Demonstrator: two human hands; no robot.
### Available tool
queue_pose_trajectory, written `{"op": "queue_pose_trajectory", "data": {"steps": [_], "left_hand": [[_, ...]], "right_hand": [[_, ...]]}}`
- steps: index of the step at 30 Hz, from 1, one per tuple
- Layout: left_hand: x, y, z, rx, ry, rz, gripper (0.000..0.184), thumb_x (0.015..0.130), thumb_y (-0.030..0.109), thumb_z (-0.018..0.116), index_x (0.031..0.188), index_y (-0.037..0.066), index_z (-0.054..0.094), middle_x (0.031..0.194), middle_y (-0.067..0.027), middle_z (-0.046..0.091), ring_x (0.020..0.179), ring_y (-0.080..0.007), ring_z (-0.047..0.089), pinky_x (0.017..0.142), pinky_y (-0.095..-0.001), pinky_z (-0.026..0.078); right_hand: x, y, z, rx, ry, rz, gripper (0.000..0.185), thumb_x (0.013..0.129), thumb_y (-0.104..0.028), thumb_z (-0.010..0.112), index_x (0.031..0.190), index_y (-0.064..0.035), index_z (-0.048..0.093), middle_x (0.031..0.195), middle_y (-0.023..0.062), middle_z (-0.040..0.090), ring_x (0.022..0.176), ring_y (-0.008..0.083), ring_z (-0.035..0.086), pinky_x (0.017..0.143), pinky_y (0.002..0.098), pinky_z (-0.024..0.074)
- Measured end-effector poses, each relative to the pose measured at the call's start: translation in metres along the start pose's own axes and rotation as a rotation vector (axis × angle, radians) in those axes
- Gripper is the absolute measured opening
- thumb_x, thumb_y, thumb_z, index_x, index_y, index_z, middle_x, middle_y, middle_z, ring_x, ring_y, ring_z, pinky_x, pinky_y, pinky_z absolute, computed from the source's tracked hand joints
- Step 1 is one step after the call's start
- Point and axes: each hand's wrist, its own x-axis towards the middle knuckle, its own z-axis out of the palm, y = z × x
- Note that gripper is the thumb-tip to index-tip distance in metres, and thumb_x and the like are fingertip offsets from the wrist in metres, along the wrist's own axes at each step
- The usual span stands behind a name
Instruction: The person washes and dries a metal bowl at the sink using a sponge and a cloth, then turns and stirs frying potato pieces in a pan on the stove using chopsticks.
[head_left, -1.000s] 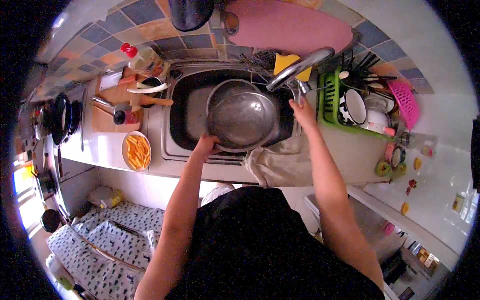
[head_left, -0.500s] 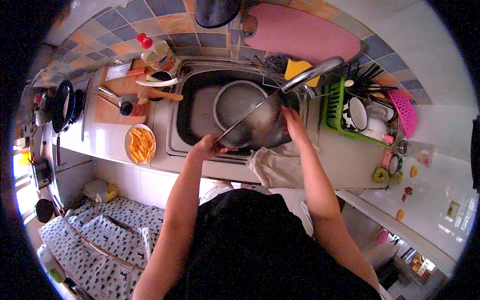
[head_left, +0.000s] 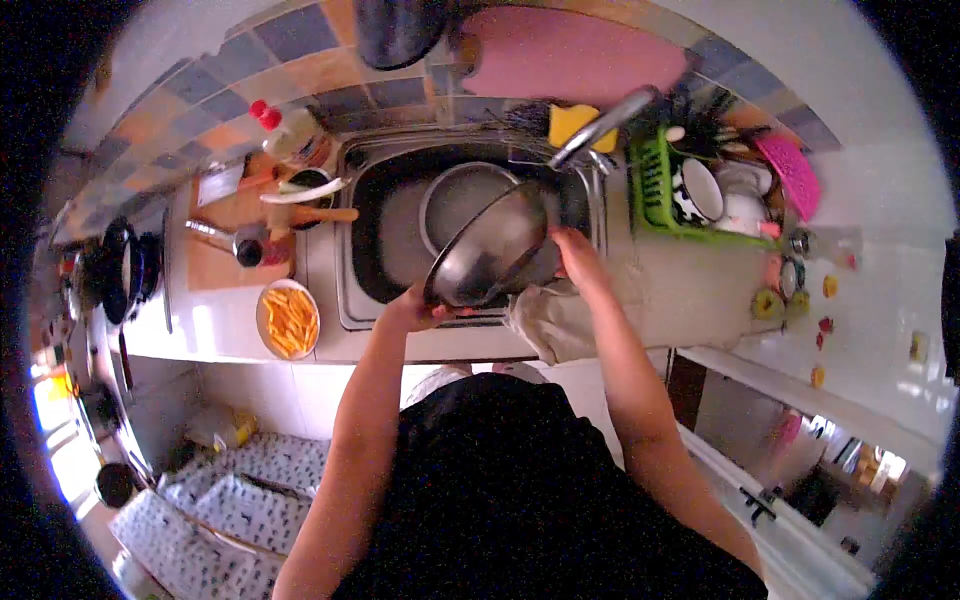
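Note:
A shiny metal bowl (head_left: 490, 262) is held steeply tilted over the front of the sink. My left hand (head_left: 410, 308) is closed on its lower left edge, thumb side toward the bowl. My right hand (head_left: 578, 258) grips the opposite side, its fingertips partly hidden by the bowl. Behind it, a round grey metal basin (head_left: 437, 205) rests in the sink (head_left: 375, 250), partly covered by the bowl. A beige cloth (head_left: 555, 325) hangs over the counter edge below my right hand. The chrome faucet (head_left: 610, 125) reaches over the sink's right rear.
A plate of orange strips (head_left: 290, 320) stands left of the sink, near a wooden cutting board (head_left: 215, 262). On the right is a green dish rack (head_left: 655, 195) with bowls and utensils. A yellow sponge or cloth (head_left: 575, 122) sits behind the faucet. A red-capped bottle (head_left: 300, 140) stands at back left.
Both hands have kept hold of the bowl while its angle has changed, so more of its shiny surface shows. The whole view has shifted slightly with the head.

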Motion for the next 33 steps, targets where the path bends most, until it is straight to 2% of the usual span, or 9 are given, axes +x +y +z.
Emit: {"op": "queue_pose_trajectory", "data": {"steps": [1,3,5,7,10,15,24,29,33], "left_hand": [[0.0,0.0,-0.001,-0.01,-0.048,-0.019,0.051,0.09,0.041,0.044,0.121,0.001,0.045,0.11,-0.0292,0.054,0.07,-0.023,0.063,0.043,-0.0179,0.048],[0.006,0.011,-0.046,-0.191,-0.365,-0.196,0.053,0.089,0.043,0.045,0.122,0.001,0.044,0.113,-0.027,0.053,0.082,-0.0289,0.063,0.042,-0.0184,0.048],[0.004,0.013,-0.038,-0.197,-0.231,-0.185,0.054,0.089,0.043,0.044,0.123,0.001,0.043,0.113,-0.0271,0.053,0.083,-0.0308,0.064,0.041,-0.0189,0.047],[-0.019,0.012,0.015,0.007,0.327,0.042,0.053,0.09,0.043,0.043,0.125,0.002,0.041,0.11,-0.0293,0.053,0.074,-0.0288,0.065,0.04,-0.0192,0.047],[-0.014,0.016,0.017,0.186,0.416,0.038,0.043,0.089,0.029,0.042,0.118,-0.004,0.044,0.098,-0.0272,0.058,0.062,-0.0255,0.063,0.039,-0.0213,0.047],[0.003,0.0,0.046,0.536,0.472,0.164,0.034,0.083,0.012,0.046,0.112,-0.005,0.042,0.084,-0.017,0.059,0.052,-0.0211,0.057,0.041,-0.0253,0.048],[0.088,-0.079,0.125,0.913,0.418,0.426,0.048,0.081,0.003,0.05,0.12,0.013,0.025,0.092,-0.0103,0.051,0.067,-0.0155,0.054,0.052,-0.0301,0.048],[0.142,-0.127,0.149,1.272,0.567,0.592,0.058,0.08,0.008,0.054,0.125,0.009,0.017,0.109,-0.0192,0.053,0.082,-0.0272,0.062,0.055,-0.0342,0.055],[0.156,-0.152,0.19,1.193,0.463,0.491,0.067,0.079,0.007,0.054,0.132,0.008,0.013,0.116,-0.0201,0.049,0.093,-0.0299,0.059,0.066,-0.035,0.054]], "right_hand": [[-0.003,0.001,-0.001,0.012,-0.049,0.057,0.042,0.085,-0.046,0.05,0.094,-0.0059,0.054,0.068,0.0003,0.047,0.058,0.0095,0.05,0.046,0.0242,0.0459],[0.001,0.022,-0.001,-0.067,-0.042,-0.107,0.041,0.085,-0.042,0.052,0.104,-0.0054,0.053,0.066,-0.0008,0.046,0.055,0.0087,0.048,0.045,0.0233,0.0449],[-0.006,0.027,0.002,-0.031,0.038,-0.145,0.038,0.086,-0.037,0.055,0.106,-0.005,0.052,0.064,-0.0013,0.046,0.054,0.008,0.047,0.044,0.0227,0.0429],[-0.019,0.022,0.007,0.08,0.191,-0.182,0.035,0.086,-0.032,0.057,0.107,-0.005,0.052,0.064,-0.0017,0.046,0.053,0.0073,0.047,0.044,0.0222,0.041],[-0.06,-0.017,-0.006,0.184,0.314,-0.213,0.034,0.083,-0.028,0.06,0.105,-0.0027,0.053,0.069,0.0068,0.056,0.061,0.0189,0.053,0.057,0.0326,0.0427],[-0.094,-0.024,-0.037,0.205,0.371,-0.474,0.019,0.086,-0.014,0.057,0.104,-0.0068,0.053,0.069,-0.0013,0.045,0.06,0.0051,0.041,0.054,0.019,0.0331],[-0.115,0.044,-0.115,-0.703,0.648,-0.38,0.014,0.067,-0.012,0.065,0.08,-0.0141,0.061,0.09,0.0045,0.06,0.093,0.0304,0.051,0.078,0.0444,0.0399],[-0.122,0.103,-0.151,-0.846,0.733,-0.358,0.016,0.066,-0.015,0.065,0.082,-0.0134,0.061,0.113,0.013,0.053,0.119,0.0401,0.033,0.097,0.0497,0.029],[-0.119,0.142,-0.176,-0.842,0.699,-0.367,0.019,0.067,-0.013,0.064,0.086,-0.0106,0.06,0.12,0.0191,0.048,0.127,0.042,0.025,0.104,0.051,0.0228]]}}
